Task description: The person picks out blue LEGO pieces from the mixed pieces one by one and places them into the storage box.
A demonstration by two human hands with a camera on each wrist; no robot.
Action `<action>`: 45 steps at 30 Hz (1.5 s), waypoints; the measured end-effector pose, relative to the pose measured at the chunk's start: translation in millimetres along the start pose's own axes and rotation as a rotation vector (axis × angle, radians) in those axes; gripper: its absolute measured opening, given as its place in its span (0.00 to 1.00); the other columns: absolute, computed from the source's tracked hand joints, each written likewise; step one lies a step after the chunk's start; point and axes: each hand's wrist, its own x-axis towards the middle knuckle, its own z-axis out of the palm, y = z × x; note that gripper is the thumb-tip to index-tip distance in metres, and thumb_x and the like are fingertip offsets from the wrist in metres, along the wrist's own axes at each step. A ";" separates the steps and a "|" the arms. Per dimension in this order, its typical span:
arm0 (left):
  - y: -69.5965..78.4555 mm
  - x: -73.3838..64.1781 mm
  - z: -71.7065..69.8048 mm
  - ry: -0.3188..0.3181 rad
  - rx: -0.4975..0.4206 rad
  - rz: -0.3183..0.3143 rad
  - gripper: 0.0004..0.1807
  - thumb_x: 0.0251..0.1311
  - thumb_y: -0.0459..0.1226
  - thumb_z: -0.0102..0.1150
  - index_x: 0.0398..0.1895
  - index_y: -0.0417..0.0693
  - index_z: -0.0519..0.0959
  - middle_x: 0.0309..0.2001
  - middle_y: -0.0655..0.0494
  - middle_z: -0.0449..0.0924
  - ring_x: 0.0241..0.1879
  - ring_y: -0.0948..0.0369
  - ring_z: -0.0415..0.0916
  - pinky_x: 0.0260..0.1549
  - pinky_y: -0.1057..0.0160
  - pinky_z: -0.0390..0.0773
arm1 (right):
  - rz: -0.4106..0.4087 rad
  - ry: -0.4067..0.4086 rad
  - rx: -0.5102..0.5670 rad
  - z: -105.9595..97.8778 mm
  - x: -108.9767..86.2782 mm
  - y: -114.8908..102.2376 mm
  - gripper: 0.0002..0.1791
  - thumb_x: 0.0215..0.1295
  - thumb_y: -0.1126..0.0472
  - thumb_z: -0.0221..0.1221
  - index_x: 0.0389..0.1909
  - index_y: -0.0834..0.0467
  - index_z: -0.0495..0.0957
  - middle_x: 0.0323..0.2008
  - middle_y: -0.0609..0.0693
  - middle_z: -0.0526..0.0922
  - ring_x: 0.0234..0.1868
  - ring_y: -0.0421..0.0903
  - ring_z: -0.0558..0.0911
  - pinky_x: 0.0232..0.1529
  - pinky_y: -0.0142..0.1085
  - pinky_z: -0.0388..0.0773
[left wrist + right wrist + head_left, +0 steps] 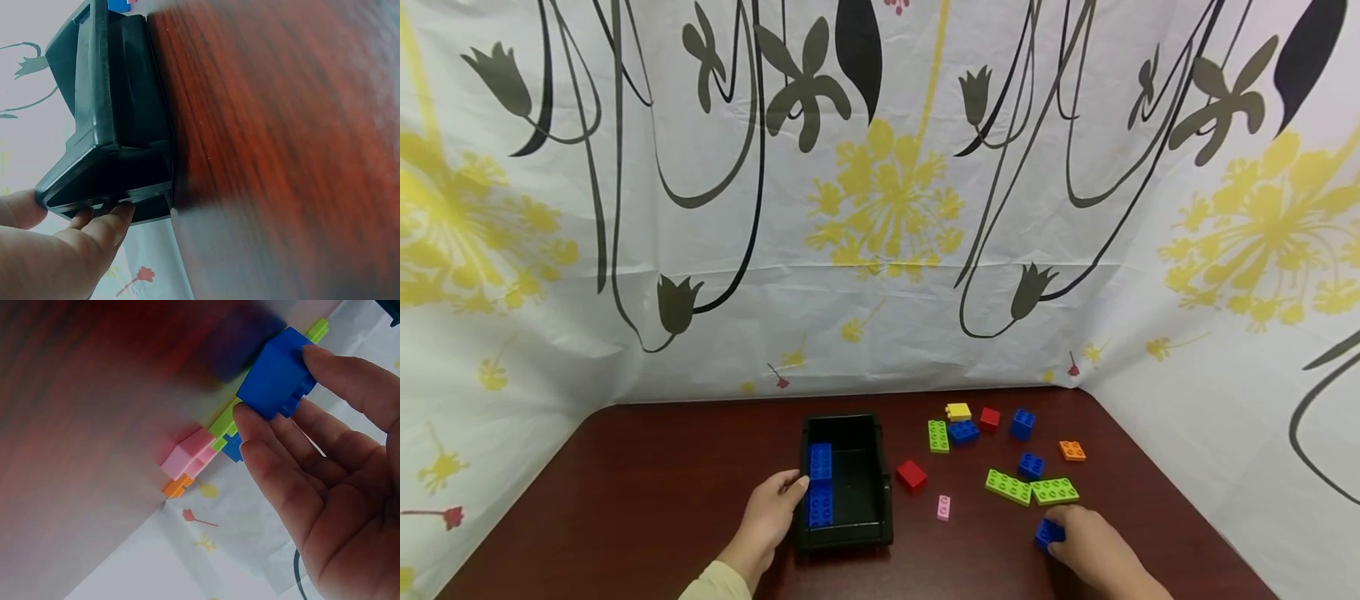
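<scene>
My left hand [769, 517] grips the left wall of a black bin [844, 536], thumb over the rim. In the left wrist view, fingertips [122, 215] curl against the bin's side. Two blue bricks [821, 483] lie inside the bin along its left wall, studs up. Over at the right, my right hand [1093, 546] pinches a blue building brick [1048, 534] between thumb and fingers. The right wrist view shows this held brick [275, 375] close over the table. Two lime green bricks [1009, 487] lie just beyond that hand.
Between the bin and the right hand are a red brick [912, 475] and a small pink brick [943, 507]. Farther back lie a yellow brick [958, 412], an orange brick [1072, 451] and several blue, red and green ones. A patterned cloth [880, 333] hangs behind the brown table [685, 467].
</scene>
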 end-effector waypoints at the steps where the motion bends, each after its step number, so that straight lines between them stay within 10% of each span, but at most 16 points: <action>1: 0.1 0.3 0.1 0.000 0.001 -0.001 0.28 0.73 0.43 0.47 0.66 0.30 0.64 0.65 0.30 0.64 0.64 0.35 0.61 0.56 0.39 0.70 | 0.001 0.000 0.005 -0.3 0.2 -0.7 0.17 0.55 0.65 0.67 0.45 0.70 0.80 0.39 0.57 0.84 0.41 0.52 0.82 0.39 0.51 0.82; 22: 1.6 -2.0 0.0 -0.006 0.004 0.007 0.28 0.73 0.43 0.48 0.66 0.30 0.64 0.65 0.30 0.64 0.64 0.35 0.61 0.57 0.38 0.69 | -0.124 0.090 0.106 -19.9 -13.0 -67.8 0.17 0.57 0.62 0.68 0.47 0.62 0.81 0.43 0.52 0.82 0.39 0.46 0.79 0.47 0.52 0.80; 45: 1.3 -2.9 1.3 0.016 0.003 0.016 0.27 0.73 0.42 0.47 0.65 0.29 0.65 0.64 0.30 0.65 0.63 0.35 0.62 0.56 0.38 0.69 | -0.517 0.038 0.183 -19.4 -21.0 -138.0 0.17 0.61 0.60 0.65 0.51 0.61 0.80 0.48 0.52 0.81 0.45 0.46 0.80 0.46 0.47 0.82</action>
